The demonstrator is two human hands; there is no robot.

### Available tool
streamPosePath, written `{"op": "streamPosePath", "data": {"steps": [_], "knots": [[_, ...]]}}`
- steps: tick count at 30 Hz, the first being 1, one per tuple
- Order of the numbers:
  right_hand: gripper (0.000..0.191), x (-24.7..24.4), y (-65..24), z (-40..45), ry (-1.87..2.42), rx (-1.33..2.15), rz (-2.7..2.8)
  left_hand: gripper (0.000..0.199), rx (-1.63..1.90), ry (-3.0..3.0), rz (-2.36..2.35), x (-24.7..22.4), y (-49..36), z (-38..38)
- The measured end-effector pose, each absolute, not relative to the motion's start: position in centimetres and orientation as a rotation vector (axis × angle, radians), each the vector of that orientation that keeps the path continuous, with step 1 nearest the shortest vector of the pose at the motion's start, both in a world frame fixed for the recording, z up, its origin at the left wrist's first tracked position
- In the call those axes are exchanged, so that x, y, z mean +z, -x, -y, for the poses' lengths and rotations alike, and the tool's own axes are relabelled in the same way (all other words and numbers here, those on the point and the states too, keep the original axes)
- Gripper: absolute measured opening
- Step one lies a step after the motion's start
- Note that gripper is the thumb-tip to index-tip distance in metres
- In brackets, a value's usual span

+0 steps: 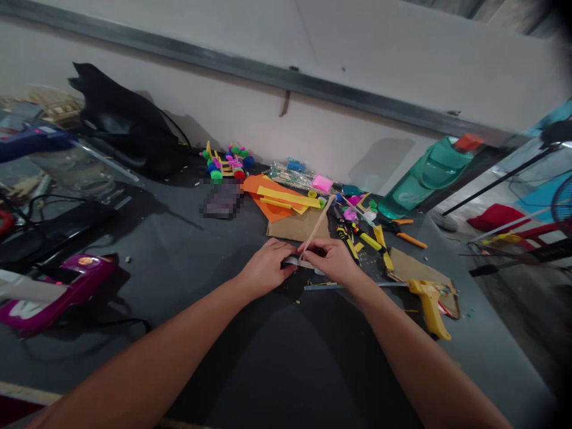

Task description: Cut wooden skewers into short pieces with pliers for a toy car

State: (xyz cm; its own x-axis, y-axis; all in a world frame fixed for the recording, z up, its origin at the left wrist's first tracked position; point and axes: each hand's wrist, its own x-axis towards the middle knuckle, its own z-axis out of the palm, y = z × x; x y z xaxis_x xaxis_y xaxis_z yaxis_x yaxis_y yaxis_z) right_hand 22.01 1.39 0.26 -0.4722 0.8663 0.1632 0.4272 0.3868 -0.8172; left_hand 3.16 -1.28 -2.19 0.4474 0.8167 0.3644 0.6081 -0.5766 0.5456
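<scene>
A thin wooden stick point(318, 223) stands tilted between the two hands, above the dark table top point(179, 250). The right hand point(330, 260) pinches its lower end, fingers pressed together; the left hand point(266, 269) closes on a small grey metal piece point(290, 260). Rough brown cardboard point(297, 225) lies just behind, a yellow glue gun point(429, 305) nearby.

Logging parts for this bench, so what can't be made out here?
Head view:
- Grey piece between the left hand and right hand: mostly hidden by both hands, shape unclear.
- Dark patch on the work surface: pixelated, object unknown.
- Blue tool: cut off by the left edge.
- Small beige bit: too small to identify.
</scene>
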Motion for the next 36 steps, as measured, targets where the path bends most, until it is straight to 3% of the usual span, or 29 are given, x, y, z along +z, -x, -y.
{"op": "streamPosePath", "data": {"steps": [36], "knots": [[0.011,0.20,-21.88,-1.08,1.111,0.741,2.147,0.026,0.908,-2.349,-1.211,-2.56,-3.18,1.24]]}}
